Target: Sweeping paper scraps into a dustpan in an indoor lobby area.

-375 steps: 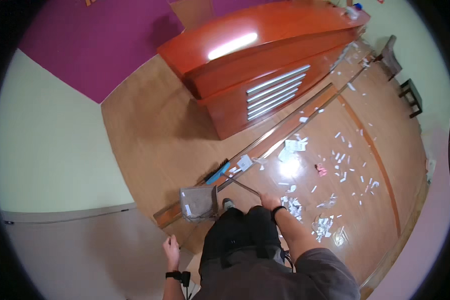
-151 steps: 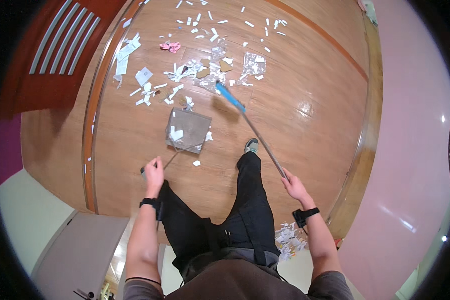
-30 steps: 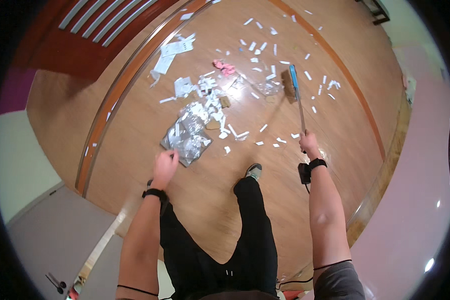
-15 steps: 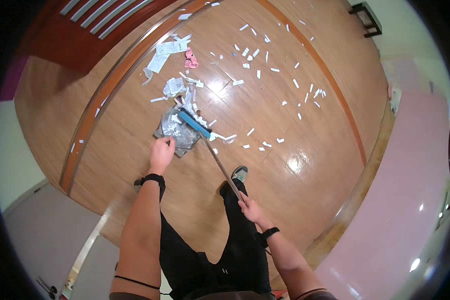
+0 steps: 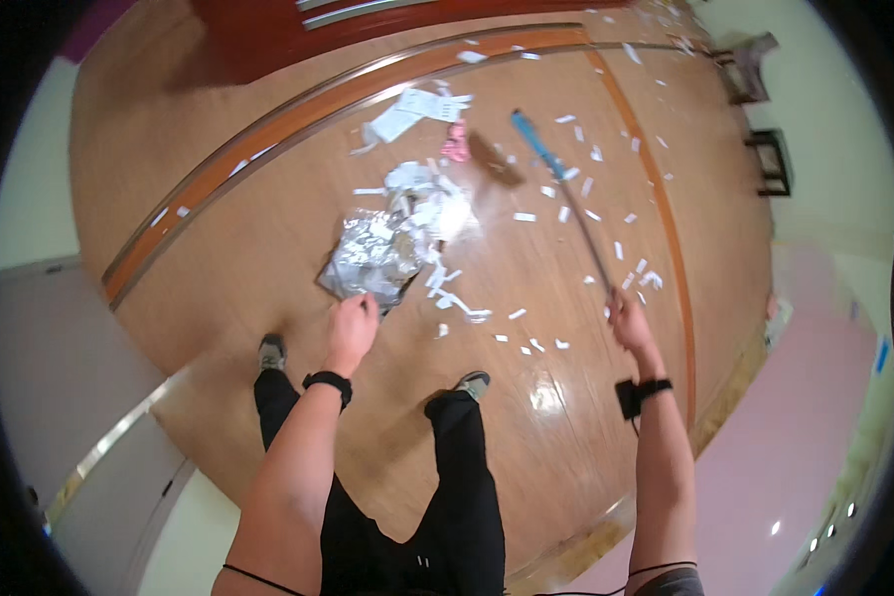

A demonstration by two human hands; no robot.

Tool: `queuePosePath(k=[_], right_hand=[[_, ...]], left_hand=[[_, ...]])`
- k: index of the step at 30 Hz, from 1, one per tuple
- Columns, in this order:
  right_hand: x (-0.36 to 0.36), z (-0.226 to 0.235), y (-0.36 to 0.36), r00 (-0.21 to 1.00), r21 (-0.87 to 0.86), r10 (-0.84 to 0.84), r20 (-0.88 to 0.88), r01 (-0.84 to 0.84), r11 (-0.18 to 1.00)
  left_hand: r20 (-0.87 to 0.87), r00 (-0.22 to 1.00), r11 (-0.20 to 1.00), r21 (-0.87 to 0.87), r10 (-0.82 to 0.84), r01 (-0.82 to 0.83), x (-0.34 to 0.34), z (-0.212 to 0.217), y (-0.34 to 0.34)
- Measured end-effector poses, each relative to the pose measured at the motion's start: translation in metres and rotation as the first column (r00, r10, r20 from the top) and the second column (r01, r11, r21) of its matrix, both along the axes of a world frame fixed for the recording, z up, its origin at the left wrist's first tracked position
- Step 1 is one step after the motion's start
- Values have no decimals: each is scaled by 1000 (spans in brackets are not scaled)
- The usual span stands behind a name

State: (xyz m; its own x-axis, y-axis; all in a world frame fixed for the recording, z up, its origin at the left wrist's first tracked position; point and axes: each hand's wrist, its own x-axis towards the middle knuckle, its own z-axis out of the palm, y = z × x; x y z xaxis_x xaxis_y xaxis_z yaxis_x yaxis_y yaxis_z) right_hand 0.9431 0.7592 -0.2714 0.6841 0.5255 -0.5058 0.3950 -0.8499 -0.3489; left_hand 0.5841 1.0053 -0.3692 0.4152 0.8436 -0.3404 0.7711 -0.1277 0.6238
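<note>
And here, right of centre, the right hand [image 5: 629, 323] has its grip wrapped round the stick of the broom [image 5: 538, 146], the blue head out in the upper middle of the frame. Left of centre, the left hand [image 5: 352, 330] is curled tight at the near edge of the grey dustpan [image 5: 338, 279], apparently pinching its handle. Trouble could come quickly: the clear plastic [image 5: 375, 236] heaped over the pan looks light and slippery, so a tilt could spill it. A brisk stroke might scatter the loose white slips [image 5: 524, 217], and the piled paper [image 5: 416, 202] crowds the mouth and could jam there.

Harder to call: the hand covers the handle, plastic hides most of the pan, and the broom is blurred. Is that brown smear beside its head bristle or shadow? One cannot tell. The red-brown furniture [image 5: 268, 40] is cut off up top.
</note>
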Motion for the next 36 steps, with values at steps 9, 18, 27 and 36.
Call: queuePosePath(k=[9,18,27,36], right_hand=[[-130,-182,106,999,-29,31,-29,-32,999],[-263,-62,-76,907,57,60,-416,-39,998],[-351,120,-205,771,76,-518,-370,581,810],[-634,22,-357,148,217,-989,-28,966,139]], left_hand=[[125,991,998,26,50,-53,45,1,16],[126,988,991,105,-92,79,25,-9,6],[45,993,868,-483,-110,118,-24,-18,16],[59,923,913,-136,-379,384,23,151,-45]])
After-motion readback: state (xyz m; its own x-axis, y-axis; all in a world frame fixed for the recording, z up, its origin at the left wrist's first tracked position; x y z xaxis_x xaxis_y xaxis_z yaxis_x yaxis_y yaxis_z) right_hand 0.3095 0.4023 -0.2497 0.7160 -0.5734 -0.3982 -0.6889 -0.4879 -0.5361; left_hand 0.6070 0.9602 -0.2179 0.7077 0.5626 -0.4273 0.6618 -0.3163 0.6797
